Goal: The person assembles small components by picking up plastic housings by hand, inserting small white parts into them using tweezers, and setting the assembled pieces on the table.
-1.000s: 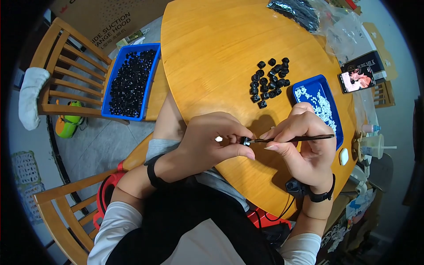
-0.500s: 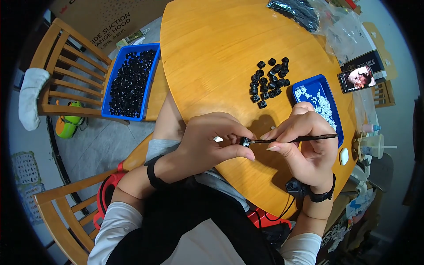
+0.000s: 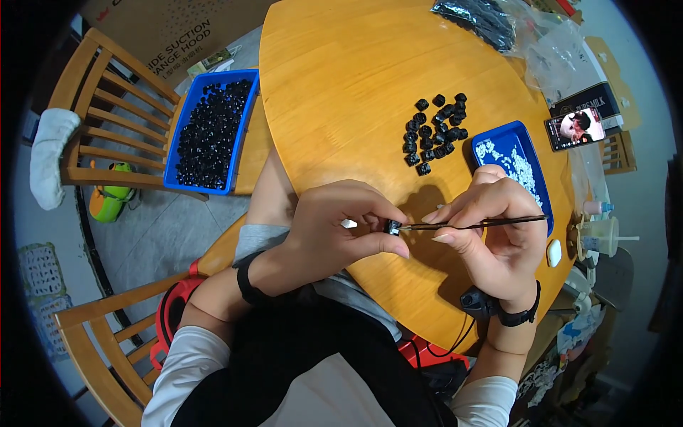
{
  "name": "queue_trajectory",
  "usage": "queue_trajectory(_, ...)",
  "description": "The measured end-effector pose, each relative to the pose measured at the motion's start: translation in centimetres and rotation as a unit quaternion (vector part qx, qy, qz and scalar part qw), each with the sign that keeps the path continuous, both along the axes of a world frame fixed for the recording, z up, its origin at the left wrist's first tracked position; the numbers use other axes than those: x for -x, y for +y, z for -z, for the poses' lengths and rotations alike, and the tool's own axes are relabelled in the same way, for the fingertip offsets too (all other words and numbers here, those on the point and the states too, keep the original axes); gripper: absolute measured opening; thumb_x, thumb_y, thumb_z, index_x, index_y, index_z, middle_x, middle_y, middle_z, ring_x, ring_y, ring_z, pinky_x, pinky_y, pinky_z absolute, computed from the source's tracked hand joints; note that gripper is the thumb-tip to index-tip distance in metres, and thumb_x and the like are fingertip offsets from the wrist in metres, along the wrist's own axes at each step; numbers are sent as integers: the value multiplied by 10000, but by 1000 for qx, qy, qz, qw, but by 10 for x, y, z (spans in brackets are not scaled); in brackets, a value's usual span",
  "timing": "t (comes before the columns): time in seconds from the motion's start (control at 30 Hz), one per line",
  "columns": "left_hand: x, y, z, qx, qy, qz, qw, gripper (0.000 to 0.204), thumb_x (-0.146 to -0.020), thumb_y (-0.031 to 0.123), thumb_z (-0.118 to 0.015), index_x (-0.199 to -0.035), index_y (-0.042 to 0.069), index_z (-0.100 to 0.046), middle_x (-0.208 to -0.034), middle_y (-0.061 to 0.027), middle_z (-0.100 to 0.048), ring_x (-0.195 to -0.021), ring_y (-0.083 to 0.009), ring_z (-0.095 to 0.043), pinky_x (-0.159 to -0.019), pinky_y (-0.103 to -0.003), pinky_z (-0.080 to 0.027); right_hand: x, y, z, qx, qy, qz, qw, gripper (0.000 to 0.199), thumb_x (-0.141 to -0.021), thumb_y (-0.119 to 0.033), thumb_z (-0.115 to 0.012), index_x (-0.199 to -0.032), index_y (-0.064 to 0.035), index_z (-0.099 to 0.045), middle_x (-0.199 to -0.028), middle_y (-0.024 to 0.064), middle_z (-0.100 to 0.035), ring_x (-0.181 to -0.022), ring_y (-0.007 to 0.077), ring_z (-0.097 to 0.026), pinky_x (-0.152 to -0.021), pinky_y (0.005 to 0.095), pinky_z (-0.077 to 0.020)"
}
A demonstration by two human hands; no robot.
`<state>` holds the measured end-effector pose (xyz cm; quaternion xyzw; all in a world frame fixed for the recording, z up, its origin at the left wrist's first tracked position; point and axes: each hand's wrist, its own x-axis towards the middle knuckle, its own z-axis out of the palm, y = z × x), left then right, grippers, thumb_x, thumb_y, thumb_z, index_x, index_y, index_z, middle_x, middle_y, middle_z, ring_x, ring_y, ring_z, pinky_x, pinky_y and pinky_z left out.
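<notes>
My left hand [image 3: 334, 224] pinches a small black plastic part [image 3: 392, 227] between thumb and forefinger, just above the table's near edge. A small white piece [image 3: 348, 223] shows by the curled fingers of that hand. My right hand [image 3: 498, 231] is closed around dark tweezers [image 3: 491, 223], whose tips reach to the black part. Whether the tips grip anything there is too small to tell. Beyond my hands, several similar black parts [image 3: 435, 132] lie in a loose group on the table. A blue tray [image 3: 546, 192] of small white pieces [image 3: 523, 171] sits partly behind my right hand.
On a chair at the left, a blue bin [image 3: 171, 153] holds many black parts. A phone [image 3: 578, 129] leans on a dark box at the right. Clear plastic bags [image 3: 477, 25] lie at the far right, and a white case [image 3: 554, 252] is near the right edge.
Both hands keep nearly the same place. The tweezers have shifted slightly in my right hand, and their tips stay at the black part. The phone's picture differs.
</notes>
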<state>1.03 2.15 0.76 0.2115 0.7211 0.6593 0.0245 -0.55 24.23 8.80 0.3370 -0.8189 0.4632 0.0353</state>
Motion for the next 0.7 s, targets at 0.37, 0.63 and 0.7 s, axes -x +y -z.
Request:
queue_trajectory(0.37, -1, 1, 3, -11, 10, -3, 1000, 345, -669, 154, -926, -933, 19, -749, -866, -70, -716, -742, -133, -655, -652, -250, -500, 3, -3, 6, 29, 25, 3, 999, 153, -774, -107, -814, -773, -77, -664, -737, 11, -686, -584, 131, -493, -673, 291, -378)
queue_trajectory(0.63, 0, 1, 1, 16, 25, -6, 1000, 322, -683, 122, -911, -936, 12, -746, -869, -78, -719, -751, -136, -666, -656, -260, -509, 3, -3, 4, 14, 23, 9, 1000, 162, -777, -116, -813, -764, -74, -657, -737, 16, -678, -580, 135, -497, -680, 291, -387)
queue_trajectory(0.7, 0, 2, -1, 18, 0, -12, 1000, 289, -702, 101, -896, -931, 9, -746, -866, -83, -720, -759, -135, -669, -657, -262, -509, 4, 2, -2, 1, 15, 21, 1000, 167, -776, -109, -814, -773, -63, -654, -731, 20, -666, -579, 135, -500, -665, 286, -392)
